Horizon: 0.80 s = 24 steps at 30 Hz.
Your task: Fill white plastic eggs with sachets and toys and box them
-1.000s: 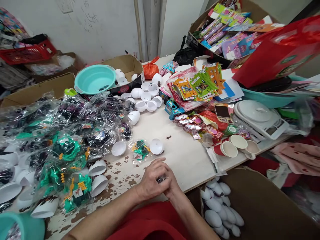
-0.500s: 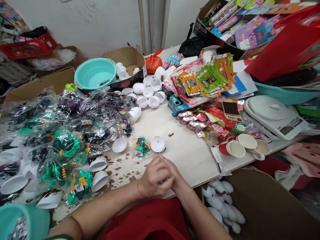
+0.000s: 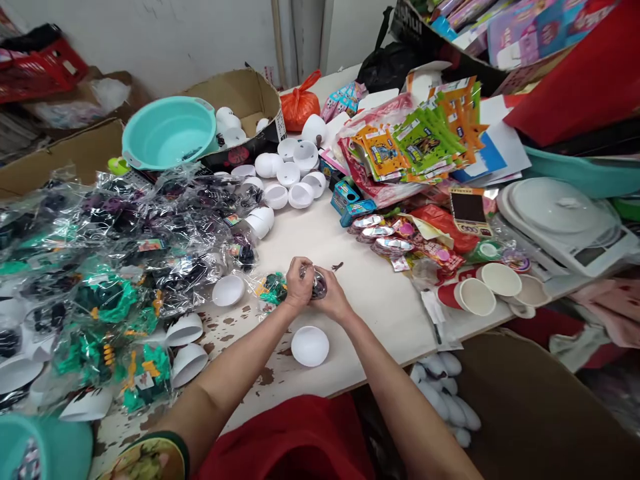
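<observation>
My left hand (image 3: 299,283) and my right hand (image 3: 332,297) meet over the table, fingers curled round a small dark, shiny bundle (image 3: 319,287) that looks wrapped in clear plastic. The fingers cover much of it. Just left of my left hand lies a bagged green and orange toy (image 3: 274,288). A white egg-shaped plastic half shell (image 3: 310,346) sits between my forearms, nearer my body. Farther left is another white half shell (image 3: 229,291), its hollow side facing up.
Bagged dark toys (image 3: 120,220) and green toys (image 3: 110,293) heap the left side. White shells (image 3: 289,175) cluster behind, beside a turquoise basin (image 3: 170,133). To the right are snack packets (image 3: 420,143), paper cups (image 3: 477,297) and a kitchen scale (image 3: 560,220).
My hands have moved away from my body, from clasped together to round the dark bundle. The half shell between my forearms has come into sight.
</observation>
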Motion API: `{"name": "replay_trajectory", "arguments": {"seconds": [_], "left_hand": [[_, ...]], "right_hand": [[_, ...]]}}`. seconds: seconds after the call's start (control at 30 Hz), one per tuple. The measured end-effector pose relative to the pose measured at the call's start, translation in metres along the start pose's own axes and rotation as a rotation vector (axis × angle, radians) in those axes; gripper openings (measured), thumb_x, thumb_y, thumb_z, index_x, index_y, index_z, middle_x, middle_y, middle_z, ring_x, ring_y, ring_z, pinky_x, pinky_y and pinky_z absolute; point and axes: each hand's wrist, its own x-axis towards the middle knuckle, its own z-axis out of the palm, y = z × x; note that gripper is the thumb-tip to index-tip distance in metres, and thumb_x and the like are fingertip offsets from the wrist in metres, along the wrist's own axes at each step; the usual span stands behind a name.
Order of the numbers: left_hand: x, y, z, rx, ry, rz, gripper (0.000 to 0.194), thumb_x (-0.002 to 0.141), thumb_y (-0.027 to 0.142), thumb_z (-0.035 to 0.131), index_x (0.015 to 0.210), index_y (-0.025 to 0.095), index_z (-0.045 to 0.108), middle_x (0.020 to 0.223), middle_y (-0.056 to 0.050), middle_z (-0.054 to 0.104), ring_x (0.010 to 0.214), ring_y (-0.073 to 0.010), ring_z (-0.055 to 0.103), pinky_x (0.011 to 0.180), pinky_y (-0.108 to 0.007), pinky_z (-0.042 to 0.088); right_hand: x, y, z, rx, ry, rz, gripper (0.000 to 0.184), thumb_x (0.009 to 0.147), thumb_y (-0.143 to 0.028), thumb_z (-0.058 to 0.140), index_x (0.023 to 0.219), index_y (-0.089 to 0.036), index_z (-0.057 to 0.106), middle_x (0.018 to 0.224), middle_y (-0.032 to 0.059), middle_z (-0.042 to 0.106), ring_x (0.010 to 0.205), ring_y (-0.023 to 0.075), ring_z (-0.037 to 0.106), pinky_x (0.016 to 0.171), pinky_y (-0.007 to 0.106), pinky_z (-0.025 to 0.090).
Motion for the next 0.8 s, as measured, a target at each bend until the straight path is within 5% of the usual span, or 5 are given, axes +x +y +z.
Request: {"name": "replay_trajectory", "arguments": {"seconds": [0.37, 0.47, 0.57, 0.7, 0.8], "left_hand": [[0.029, 0.007, -0.008, -0.051, 0.035, -0.037, 0.008, 0.075, 0.012, 0.05, 0.078, 0.018, 0.054, 0.076, 0.001, 0.056, 0.074, -0.0129, 0.054, 0.073, -0.024, 0.044], [0.031, 0.023, -0.036, -0.073, 0.144, -0.047, 0.007, 0.079, 0.017, 0.05, 0.086, 0.018, 0.053, 0.079, 0.001, 0.054, 0.071, -0.0116, 0.051, 0.069, -0.023, 0.042], [0.005, 0.039, -0.076, -0.078, 0.007, -0.029, 0.006, 0.079, 0.021, 0.057, 0.084, 0.018, 0.056, 0.078, 0.002, 0.055, 0.071, -0.0117, 0.052, 0.068, -0.022, 0.042], [-0.056, 0.042, -0.128, -0.015, -0.125, -0.163, 0.007, 0.081, 0.025, 0.057, 0.08, 0.018, 0.057, 0.076, 0.001, 0.058, 0.072, -0.0135, 0.054, 0.069, -0.024, 0.043], [-0.089, 0.033, -0.159, 0.066, -0.181, -0.338, 0.009, 0.081, 0.027, 0.055, 0.079, 0.018, 0.057, 0.077, 0.001, 0.059, 0.073, -0.0141, 0.054, 0.07, -0.025, 0.043]], "right_hand": [[0.015, -0.006, -0.016, -0.013, -0.096, 0.015, 0.093, 0.041, -0.034, 0.087, 0.125, -0.016, 0.052, 0.119, 0.01, 0.056, 0.112, 0.0306, 0.053, 0.098, 0.044, 0.042], [0.011, -0.002, -0.018, -0.032, 0.005, 0.072, 0.095, 0.046, -0.041, 0.085, 0.129, -0.015, 0.047, 0.127, 0.0135, 0.049, 0.121, 0.0327, 0.046, 0.105, 0.047, 0.035], [-0.004, -0.001, -0.028, -0.031, 0.136, 0.146, 0.092, 0.059, -0.045, 0.079, 0.136, -0.016, 0.038, 0.136, 0.0161, 0.041, 0.129, 0.0325, 0.038, 0.109, 0.049, 0.031], [-0.062, -0.009, -0.027, -0.03, 0.334, 0.159, 0.074, 0.076, -0.049, 0.066, 0.138, -0.02, 0.036, 0.139, 0.0161, 0.039, 0.128, 0.0314, 0.04, 0.1, 0.05, 0.042], [-0.117, -0.013, -0.005, -0.123, 0.213, 0.048, 0.085, 0.07, -0.051, 0.073, 0.139, -0.022, 0.034, 0.139, 0.0165, 0.038, 0.128, 0.035, 0.039, 0.098, 0.053, 0.044]]}}
